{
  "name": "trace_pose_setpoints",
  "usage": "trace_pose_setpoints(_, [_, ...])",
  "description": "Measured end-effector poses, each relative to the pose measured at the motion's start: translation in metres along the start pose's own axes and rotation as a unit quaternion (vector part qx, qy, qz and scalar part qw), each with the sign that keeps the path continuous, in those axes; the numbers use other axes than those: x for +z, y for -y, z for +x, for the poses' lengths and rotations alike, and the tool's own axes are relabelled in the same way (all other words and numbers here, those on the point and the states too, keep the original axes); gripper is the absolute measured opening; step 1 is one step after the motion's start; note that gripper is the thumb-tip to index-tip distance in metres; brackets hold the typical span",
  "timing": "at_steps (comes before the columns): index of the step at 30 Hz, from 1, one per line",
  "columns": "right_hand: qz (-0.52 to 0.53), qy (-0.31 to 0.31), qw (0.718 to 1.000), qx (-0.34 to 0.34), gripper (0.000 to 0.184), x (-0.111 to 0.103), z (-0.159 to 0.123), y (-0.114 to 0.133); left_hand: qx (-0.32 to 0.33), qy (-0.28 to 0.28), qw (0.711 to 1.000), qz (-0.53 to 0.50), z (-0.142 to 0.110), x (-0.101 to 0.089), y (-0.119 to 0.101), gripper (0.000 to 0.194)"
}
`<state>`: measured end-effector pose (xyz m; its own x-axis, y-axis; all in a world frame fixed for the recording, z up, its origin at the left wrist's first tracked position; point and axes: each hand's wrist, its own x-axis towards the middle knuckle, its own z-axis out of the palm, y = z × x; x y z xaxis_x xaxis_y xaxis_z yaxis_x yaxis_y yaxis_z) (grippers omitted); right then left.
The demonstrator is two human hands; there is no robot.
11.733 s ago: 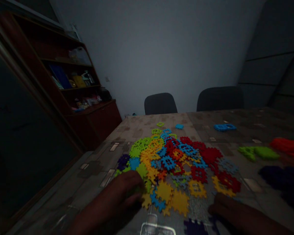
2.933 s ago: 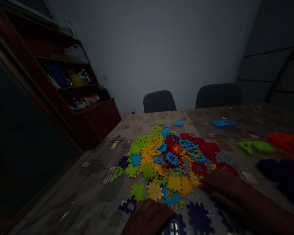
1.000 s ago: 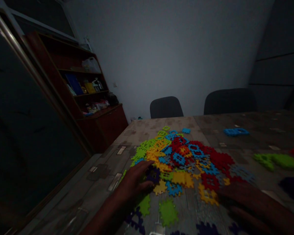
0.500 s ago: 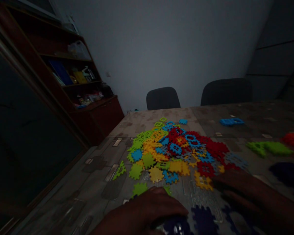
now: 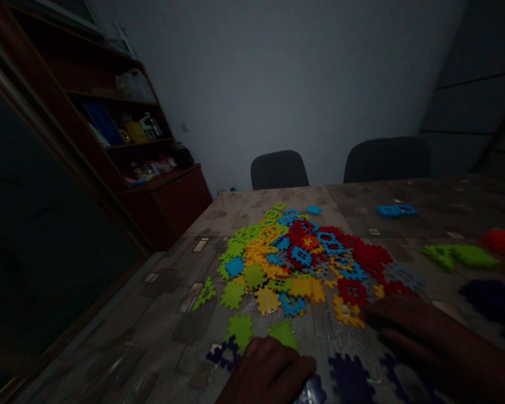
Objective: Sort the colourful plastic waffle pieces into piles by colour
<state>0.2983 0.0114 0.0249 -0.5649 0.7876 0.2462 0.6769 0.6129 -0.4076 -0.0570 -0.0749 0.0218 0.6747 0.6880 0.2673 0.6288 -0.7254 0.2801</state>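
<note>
A heap of interlocking plastic waffle blocks (image 5: 298, 264) in red, yellow, blue and green lies in the middle of the table. My right hand (image 5: 421, 331) rests flat at the heap's near right edge, beside a yellow block (image 5: 347, 311). My left hand (image 5: 269, 370) sits at the bottom of the view, next to a green block (image 5: 283, 335) and over a dark purple block (image 5: 311, 390), partly hidden. Whether it holds that block is unclear. Separate groups of green blocks (image 5: 458, 256), red blocks (image 5: 503, 244) and dark purple blocks (image 5: 488, 297) lie to the right.
The table's patterned cover (image 5: 160, 314) ends at an edge on the left. A joined blue block pair (image 5: 396, 210) lies toward the far side. Two dark chairs (image 5: 280, 170) stand beyond the table, and a wooden shelf cabinet (image 5: 122, 129) stands at the back left.
My left hand has shifted slightly toward the bottom of the view, uncovering a green block and a dark purple block. My right hand and the heap look unchanged.
</note>
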Motion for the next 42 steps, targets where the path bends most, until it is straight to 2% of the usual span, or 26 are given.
trace_pose_setpoints(5, [0.053,0.035,0.998,-0.018,0.034,0.001,0.009,0.013,0.012,-0.001,1.0,-0.027,0.0,-0.001,0.002,0.044])
trace_pose_setpoints(9, [0.086,0.084,0.987,-0.108,0.034,-0.006,0.038,0.041,0.035,-0.05,0.997,-0.049,0.004,-0.025,0.013,0.046])
trace_pose_setpoints(11, [0.086,0.113,0.978,-0.155,0.033,-0.009,0.061,0.061,-0.001,-0.055,0.998,-0.034,0.01,-0.045,0.024,0.036])
trace_pose_setpoints(13, [0.079,0.125,0.971,-0.19,0.032,-0.008,0.084,0.081,-0.071,-0.031,0.997,-0.005,0.019,-0.061,0.037,0.023])
trace_pose_setpoints(15, [0.058,0.122,0.968,-0.213,0.033,0.0,0.103,0.095,-0.108,0.006,0.994,0.032,0.026,-0.068,0.053,0.02])
trace_pose_setpoints(18, [0.012,0.133,0.964,-0.231,0.04,0.017,0.123,0.1,-0.135,0.016,0.987,0.083,0.029,-0.064,0.076,0.012])
trace_pose_setpoints(21, [-0.027,0.157,0.96,-0.229,0.041,0.029,0.129,0.092,-0.154,0.003,0.982,0.106,0.023,-0.056,0.09,0.008])
trace_pose_setpoints(24, [-0.04,0.154,0.965,-0.206,0.037,0.027,0.126,0.083,-0.164,-0.004,0.98,0.116,0.016,-0.054,0.095,0.011])
trace_pose_setpoints(28, [-0.043,0.147,0.971,-0.185,0.048,0.019,0.121,0.079,-0.161,-0.015,0.98,0.116,0.016,-0.052,0.095,0.014])
trace_pose_setpoints(30, [-0.035,0.149,0.971,-0.185,0.047,0.018,0.123,0.082,-0.154,-0.019,0.981,0.117,0.018,-0.049,0.094,0.018])
trace_pose_setpoints(33, [-0.012,0.152,0.968,-0.2,0.029,0.02,0.131,0.092,-0.152,-0.022,0.98,0.124,0.021,-0.045,0.093,0.032])
trace_pose_setpoints(35, [-0.009,0.149,0.967,-0.205,0.017,0.024,0.14,0.102,-0.164,-0.027,0.977,0.13,0.02,-0.046,0.094,0.034])
trace_pose_setpoints(38, [-0.043,0.152,0.966,-0.204,0.016,0.035,0.153,0.119,-0.19,-0.042,0.972,0.129,0.018,-0.051,0.096,0.028])
trace_pose_setpoints(42, [-0.083,0.165,0.97,-0.157,0.017,0.058,0.171,0.139,-0.198,-0.051,0.972,0.118,0.015,-0.057,0.1,0.023])
